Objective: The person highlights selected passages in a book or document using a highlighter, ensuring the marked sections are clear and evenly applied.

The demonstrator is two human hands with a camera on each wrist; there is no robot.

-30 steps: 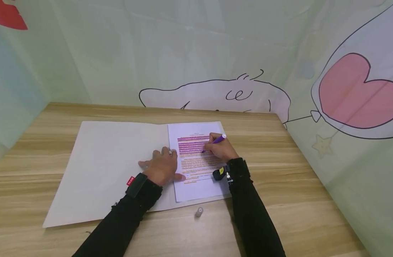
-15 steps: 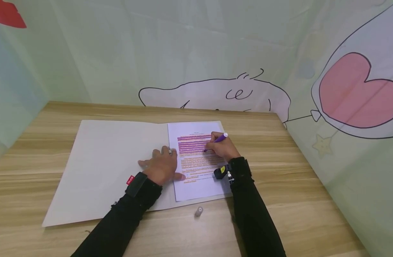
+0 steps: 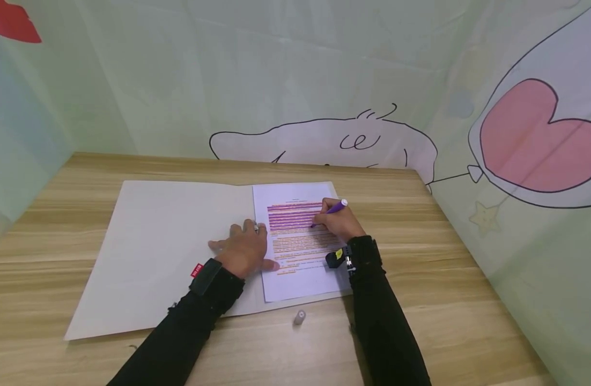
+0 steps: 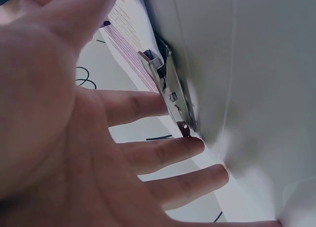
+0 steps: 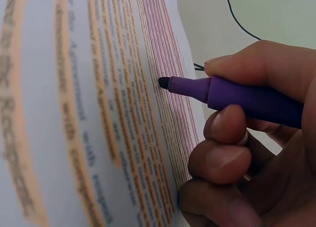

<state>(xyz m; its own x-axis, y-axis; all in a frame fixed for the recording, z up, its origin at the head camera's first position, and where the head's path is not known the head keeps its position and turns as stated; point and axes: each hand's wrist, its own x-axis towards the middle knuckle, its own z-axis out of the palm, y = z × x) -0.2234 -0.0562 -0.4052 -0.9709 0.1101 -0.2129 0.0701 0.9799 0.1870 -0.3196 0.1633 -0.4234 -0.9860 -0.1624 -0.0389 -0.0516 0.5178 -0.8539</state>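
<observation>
My right hand [image 3: 341, 221] grips a purple marker [image 5: 252, 101], its dark tip at the lines of a printed sheet [image 3: 295, 289]. Purple strokes run along the upper lines of text; the lower lines carry orange ones. The sheet lies on the right side of an opened white folder [image 3: 155, 241]. My left hand [image 3: 242, 249] rests spread over the folder's middle, thumb on the sheet's left edge. In the left wrist view, its straight fingers reach to a metal clip [image 4: 170, 91] along the fold.
A small grey cap [image 3: 299, 318] stands on the wooden table [image 3: 397, 321] just in front of the folder. Behind the table hangs a printed backdrop [image 3: 295, 69] with cartoon drawings, which also borders both sides.
My right hand has slid the marker a short way to the right along a line of text, lengthening the purple stroke. The left hand stays in place.
</observation>
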